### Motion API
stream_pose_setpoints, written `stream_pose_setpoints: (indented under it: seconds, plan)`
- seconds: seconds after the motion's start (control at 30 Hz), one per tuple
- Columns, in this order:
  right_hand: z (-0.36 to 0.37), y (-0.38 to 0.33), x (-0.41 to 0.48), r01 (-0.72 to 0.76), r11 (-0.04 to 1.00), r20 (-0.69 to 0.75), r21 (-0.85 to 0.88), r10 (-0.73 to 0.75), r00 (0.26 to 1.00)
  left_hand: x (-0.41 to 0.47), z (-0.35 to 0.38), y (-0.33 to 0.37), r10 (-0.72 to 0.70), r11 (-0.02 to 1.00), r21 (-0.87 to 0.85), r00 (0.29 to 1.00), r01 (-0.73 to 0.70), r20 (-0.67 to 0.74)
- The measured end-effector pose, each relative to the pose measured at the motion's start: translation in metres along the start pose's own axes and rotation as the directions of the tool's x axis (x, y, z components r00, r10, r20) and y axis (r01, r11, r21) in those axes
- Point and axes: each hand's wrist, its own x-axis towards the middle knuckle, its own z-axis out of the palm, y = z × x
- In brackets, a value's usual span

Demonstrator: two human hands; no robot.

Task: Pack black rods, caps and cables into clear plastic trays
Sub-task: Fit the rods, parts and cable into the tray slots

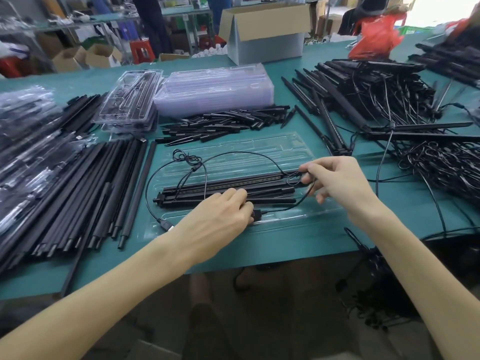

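1. A loop of thin black cable (292,177) is pinched between the thumb and fingers of the right hand (335,183).
2. The left hand (218,219) is laid on a bundle of long black rods (207,189), its fingertips over a small box on the cable; whether it grasps anything cannot be told.
3. The rods are held in a clear plastic tray (285,149), their long axis left to right.
4. Loose black tubes (109,188) are piled beside its left edge; a bare strip of green table (259,248) is seen in front.
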Motion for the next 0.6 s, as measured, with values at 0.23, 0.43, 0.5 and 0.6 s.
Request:
stream_pose_setpoints:
  seconds: [0.23,0.43,0.5,0.6]
  plan:
    - [0.002,0.002,0.002,-0.003,1.000,0.002,-0.017,0.003,1.000,-0.002,-0.007,0.003,-0.025,0.999,-0.048,1.000,0.024,-0.016]
    - [0.003,0.007,0.001,-0.017,0.999,0.000,-0.043,0.017,1.000,0.000,-0.015,0.000,-0.118,0.959,-0.252,0.990,0.132,0.073]
    - [0.002,0.008,0.001,-0.022,0.999,-0.003,-0.046,0.021,1.000,0.000,-0.014,-0.003,-0.143,0.930,-0.321,0.981,0.178,0.130]
    - [0.002,0.010,0.001,-0.026,0.998,-0.004,-0.050,0.026,1.000,0.003,-0.015,-0.004,-0.192,0.905,-0.354,0.969,0.236,0.155]
